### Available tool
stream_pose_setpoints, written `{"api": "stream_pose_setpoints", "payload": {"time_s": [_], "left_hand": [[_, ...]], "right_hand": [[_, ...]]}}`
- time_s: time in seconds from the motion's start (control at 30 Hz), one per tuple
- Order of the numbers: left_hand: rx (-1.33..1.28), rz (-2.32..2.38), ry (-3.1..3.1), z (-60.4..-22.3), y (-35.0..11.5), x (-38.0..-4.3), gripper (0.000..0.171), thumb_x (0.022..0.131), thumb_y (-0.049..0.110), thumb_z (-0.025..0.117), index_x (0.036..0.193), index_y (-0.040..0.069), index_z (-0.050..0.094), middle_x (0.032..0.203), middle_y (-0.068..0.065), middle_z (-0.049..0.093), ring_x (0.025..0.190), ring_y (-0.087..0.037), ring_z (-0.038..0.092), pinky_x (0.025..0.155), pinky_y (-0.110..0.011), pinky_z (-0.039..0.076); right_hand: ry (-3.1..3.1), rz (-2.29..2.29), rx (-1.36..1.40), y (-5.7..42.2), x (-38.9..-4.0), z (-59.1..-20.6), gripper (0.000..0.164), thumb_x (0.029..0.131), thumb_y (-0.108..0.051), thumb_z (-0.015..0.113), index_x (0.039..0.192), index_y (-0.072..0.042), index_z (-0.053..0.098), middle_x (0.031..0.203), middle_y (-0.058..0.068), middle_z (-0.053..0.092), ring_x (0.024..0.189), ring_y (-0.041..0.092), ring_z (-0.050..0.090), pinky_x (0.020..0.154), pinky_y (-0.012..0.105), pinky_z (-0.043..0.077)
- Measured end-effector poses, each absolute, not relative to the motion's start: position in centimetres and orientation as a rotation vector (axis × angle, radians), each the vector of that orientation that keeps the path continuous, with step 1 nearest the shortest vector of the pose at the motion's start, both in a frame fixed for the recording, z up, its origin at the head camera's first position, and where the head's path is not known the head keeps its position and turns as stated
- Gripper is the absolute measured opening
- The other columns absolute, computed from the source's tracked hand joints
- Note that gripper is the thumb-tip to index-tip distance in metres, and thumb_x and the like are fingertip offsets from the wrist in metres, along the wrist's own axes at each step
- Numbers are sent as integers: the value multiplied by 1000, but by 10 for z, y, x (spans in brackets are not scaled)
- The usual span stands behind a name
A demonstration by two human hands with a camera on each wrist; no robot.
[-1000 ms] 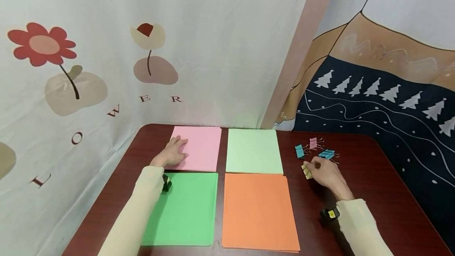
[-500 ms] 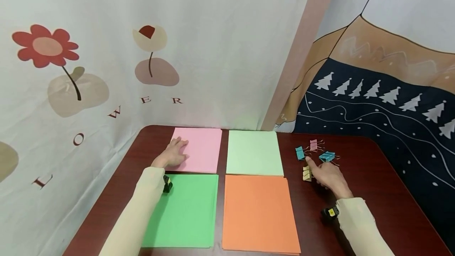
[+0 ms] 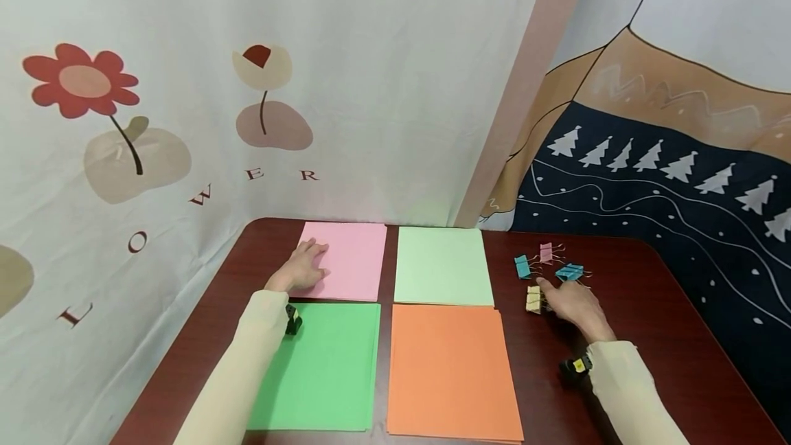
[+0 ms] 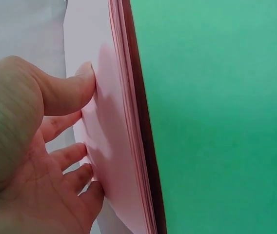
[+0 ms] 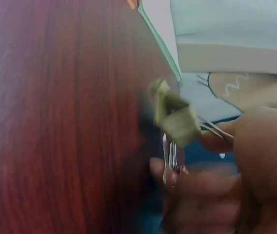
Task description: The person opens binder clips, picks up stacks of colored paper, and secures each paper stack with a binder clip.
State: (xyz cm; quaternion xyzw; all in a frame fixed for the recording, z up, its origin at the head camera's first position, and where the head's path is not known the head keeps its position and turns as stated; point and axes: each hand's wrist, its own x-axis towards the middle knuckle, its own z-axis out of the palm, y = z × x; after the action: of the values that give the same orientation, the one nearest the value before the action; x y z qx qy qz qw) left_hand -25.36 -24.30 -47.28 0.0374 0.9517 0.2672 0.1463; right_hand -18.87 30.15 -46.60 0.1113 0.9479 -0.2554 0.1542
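Observation:
My left hand (image 3: 299,268) rests with spread fingers on the pink paper stack (image 3: 352,259); in the left wrist view the thumb and fingertips touch the pink top sheet (image 4: 110,161). On the right side of the table, my right hand (image 3: 576,306) holds a yellow binder clip (image 3: 533,299) by its wire handles. Seen from the right wrist, the clip's body (image 5: 177,122) sticks out past the thumb, somewhat blurred. Just beyond this hand lie two blue binder clips, one at left (image 3: 522,266) and one at right (image 3: 570,272), plus a pink binder clip (image 3: 546,253).
Beside the pink stack lies pale green paper (image 3: 442,265). Nearer are a bright green stack (image 3: 321,369) and an orange stack (image 3: 454,373). All sit on the dark red-brown table (image 3: 667,335). Printed curtains (image 3: 383,88) hang right behind its back edge.
My right hand has changed its hold on the yellow clip, which now stands more upright, its handles toward the hand. The left hand stays on the pink paper.

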Motion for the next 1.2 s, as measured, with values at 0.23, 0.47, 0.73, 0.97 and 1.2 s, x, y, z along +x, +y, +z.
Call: {"api": "stream_pose_setpoints", "payload": {"time_s": [0.23, 0.47, 0.73, 0.97, 1.2], "left_hand": [[97, 755, 2759, -472, -239, -253, 66, 99, 15, 62, 158, 4, 35, 170, -24, 9, 157, -47, 6, 121, -69, 19], [97, 754, 2767, -474, -239, -253, 65, 98, 13, 64, 157, 2, 37, 169, -26, 11, 155, -48, 10, 121, -68, 22], [42, 762, 2818, -472, -234, -254, 67, 95, 10, 68, 154, 0, 38, 166, -28, 16, 153, -49, 17, 119, -67, 28], [-83, 726, 2848, -468, -230, -254, 76, 91, 16, 75, 152, -8, 36, 159, -35, 20, 145, -51, 21, 111, -65, 39], [-253, 609, 2921, -464, -228, -254, 76, 84, 26, 84, 133, -17, 47, 132, -38, 37, 119, -48, 31, 83, -52, 52]], "right_hand": [[2775, -814, 304, 305, -187, -471, 76, 100, -72, 38, 80, -6, 69, 61, 1, 56, 63, 20, 53, 59, 33, 38], [2845, -848, 233, 303, -185, -469, 77, 100, -72, 36, 93, -2, 66, 64, 3, 59, 64, 19, 55, 62, 33, 39], [2893, -935, 237, 298, -188, -470, 69, 102, -72, 30, 68, -15, 50, 59, -1, 41, 62, 19, 42, 62, 34, 32], [2853, -1039, 299, 297, -185, -467, 68, 107, -62, 22, 62, -15, 42, 57, 0, 39, 56, 21, 39, 61, 35, 34], [2879, -1055, 287, 296, -183, -464, 68, 108, -57, 11, 63, -15, 42, 61, 4, 39, 61, 22, 37, 68, 37, 35]]}}
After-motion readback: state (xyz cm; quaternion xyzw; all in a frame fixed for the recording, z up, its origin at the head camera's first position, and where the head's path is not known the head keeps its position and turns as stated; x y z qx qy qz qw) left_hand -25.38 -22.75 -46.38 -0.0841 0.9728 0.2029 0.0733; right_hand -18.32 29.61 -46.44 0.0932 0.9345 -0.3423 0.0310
